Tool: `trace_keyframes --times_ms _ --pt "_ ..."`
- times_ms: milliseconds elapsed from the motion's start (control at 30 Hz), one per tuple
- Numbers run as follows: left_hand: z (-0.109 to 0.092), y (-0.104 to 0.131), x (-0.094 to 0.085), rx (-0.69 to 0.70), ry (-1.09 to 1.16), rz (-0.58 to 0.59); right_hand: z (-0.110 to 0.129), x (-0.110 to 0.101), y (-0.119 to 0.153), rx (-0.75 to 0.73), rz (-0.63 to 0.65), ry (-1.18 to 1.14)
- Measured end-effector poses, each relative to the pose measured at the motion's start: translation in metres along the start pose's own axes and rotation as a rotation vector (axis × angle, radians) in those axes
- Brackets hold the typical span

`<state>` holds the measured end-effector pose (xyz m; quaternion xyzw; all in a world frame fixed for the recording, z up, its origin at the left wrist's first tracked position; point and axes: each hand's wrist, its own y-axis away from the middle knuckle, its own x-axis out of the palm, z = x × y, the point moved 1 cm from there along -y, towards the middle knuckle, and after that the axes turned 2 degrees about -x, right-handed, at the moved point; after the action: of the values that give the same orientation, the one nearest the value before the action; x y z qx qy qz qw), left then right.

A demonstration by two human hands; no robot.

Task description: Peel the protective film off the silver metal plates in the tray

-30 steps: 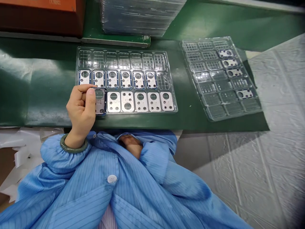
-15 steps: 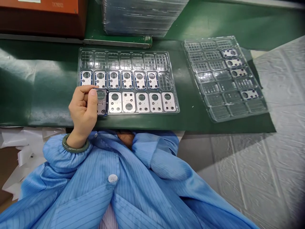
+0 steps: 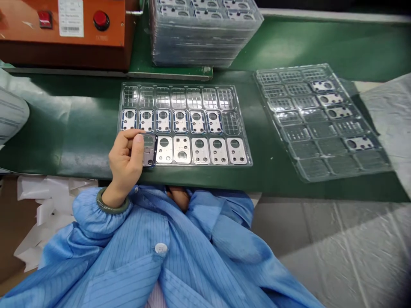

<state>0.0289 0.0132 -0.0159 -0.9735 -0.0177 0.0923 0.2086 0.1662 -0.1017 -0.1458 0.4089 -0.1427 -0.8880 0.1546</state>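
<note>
My left hand [image 3: 128, 156], a green bangle at its wrist, pinches a metal plate with a large round hole and dark blue edging [image 3: 150, 150] between thumb and fingers. The plate is raised over the lower left corner of a clear plastic tray [image 3: 229, 98]; my fingers cover its left part. In that tray, the middle row has several blue-edged plates [image 3: 180, 122], and the lower row has several plain silver plates [image 3: 200, 150]. Only a patch of my right hand [image 3: 180, 197] shows below the table edge, beside the blue sleeve; its fingers are hidden.
A second clear tray [image 3: 321, 149] lies tilted at the right, with several plates in it. Behind stand a tall stack of filled trays [image 3: 199, 45] and an orange box [image 3: 83, 51] with a red button. White paper scraps [image 3: 54, 205] lie below the table at left.
The camera view has shifted, so everything sits lower and further right, and more of the orange box and tray stack shows. My left hand still pinches the plate over the same corner.
</note>
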Motion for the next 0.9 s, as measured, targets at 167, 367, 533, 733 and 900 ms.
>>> trace_keyframes --times_ms 167,367,533,733,900 --pt "0.003 0.001 0.002 -0.055 0.048 0.016 -0.003 -0.008 0.001 -0.033 0.029 -0.002" --pt "0.0 0.002 0.001 -0.077 0.05 0.017 -0.002 -0.047 0.026 -0.127 0.135 -0.032" --pt "0.001 0.006 0.001 -0.101 0.041 0.01 0.021 -0.112 0.074 -0.179 0.075 -0.107" --pt "-0.001 0.007 0.001 -0.134 0.054 -0.032 0.037 -0.175 0.086 -0.423 -0.564 -0.367" --pt "-0.009 0.007 0.0 -0.215 0.17 -0.039 0.051 -0.182 0.052 -0.6 -0.492 -0.118"
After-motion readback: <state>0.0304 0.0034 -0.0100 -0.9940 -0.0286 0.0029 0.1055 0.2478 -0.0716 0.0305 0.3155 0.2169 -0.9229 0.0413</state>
